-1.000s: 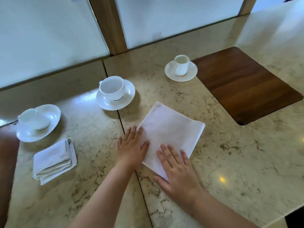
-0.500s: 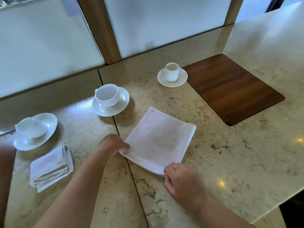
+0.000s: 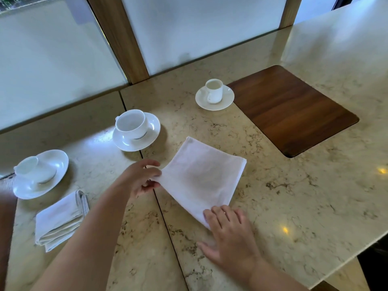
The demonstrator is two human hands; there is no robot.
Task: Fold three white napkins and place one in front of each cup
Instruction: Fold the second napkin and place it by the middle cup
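Napkin [image 3: 200,175] between pinching, pressing hands [image 3: 142,177]

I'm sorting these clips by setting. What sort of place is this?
Probably a café or hotel dining counter: a polished stone countertop beside frosted glass panels, set with white cups on saucers and cloth napkins.

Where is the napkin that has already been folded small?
In the head view, the folded napkin lies at the lower left of the counter, just in front of the leftmost cup and saucer.
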